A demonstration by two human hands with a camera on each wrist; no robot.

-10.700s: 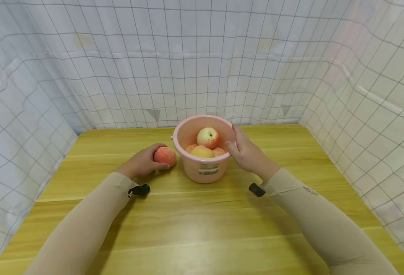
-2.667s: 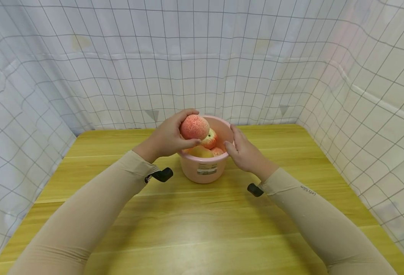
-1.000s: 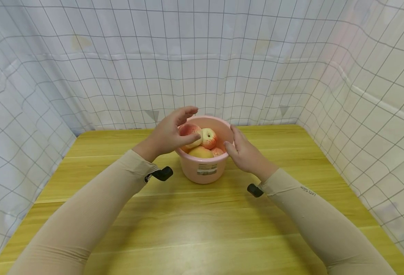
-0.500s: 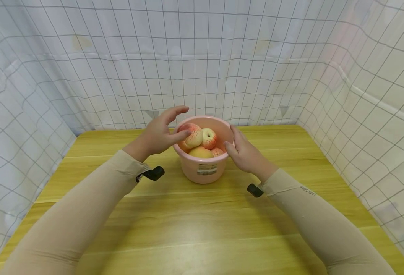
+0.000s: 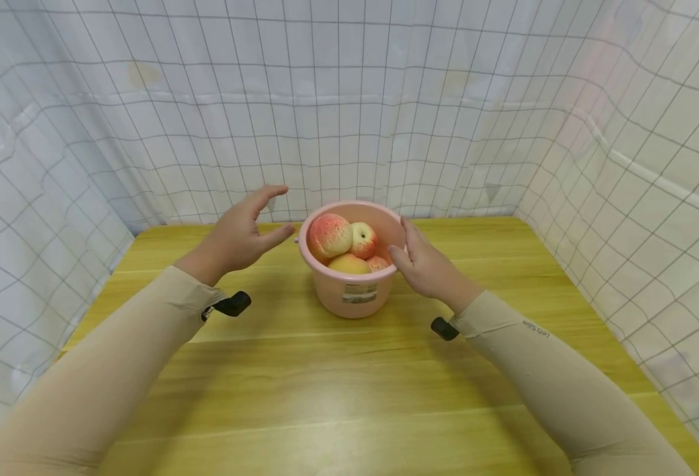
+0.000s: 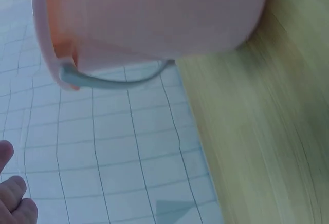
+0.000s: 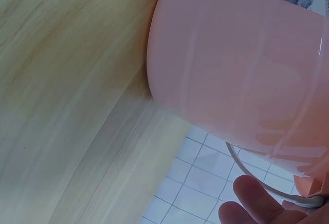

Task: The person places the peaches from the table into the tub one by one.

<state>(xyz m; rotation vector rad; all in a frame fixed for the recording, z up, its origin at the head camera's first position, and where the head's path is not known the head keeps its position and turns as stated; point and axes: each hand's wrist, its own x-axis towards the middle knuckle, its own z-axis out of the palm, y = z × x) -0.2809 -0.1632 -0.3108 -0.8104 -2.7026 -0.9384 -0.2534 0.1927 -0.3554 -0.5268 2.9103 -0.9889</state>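
Observation:
A pink plastic bucket (image 5: 352,301) stands upright on the wooden table, holding several peaches. A red-and-cream peach (image 5: 331,235) lies at the left on top, against a pale peach (image 5: 364,239); a yellowish fruit (image 5: 349,264) and a speckled one (image 5: 377,263) sit lower, and anything beneath is hidden. My left hand (image 5: 234,238) hovers to the left of the bucket, thumb and fingers spread, touching nothing. On the other side, my right hand (image 5: 428,264) holds the rim with the thumb at its edge. The bucket's thin handle (image 6: 121,84) hangs down behind it in the left wrist view.
Under the bucket is a yellow wood-grain table (image 5: 331,390). White grid-patterned curtains (image 5: 337,112) enclose its back and both sides. A printed label (image 5: 359,293) is on the bucket's front, and a black wrist device (image 5: 233,303) sticks out from the left sleeve.
My left hand has set the red peach into the bucket, let go of it and drawn back leftward with fingers spread. The right hand has stayed at the rim.

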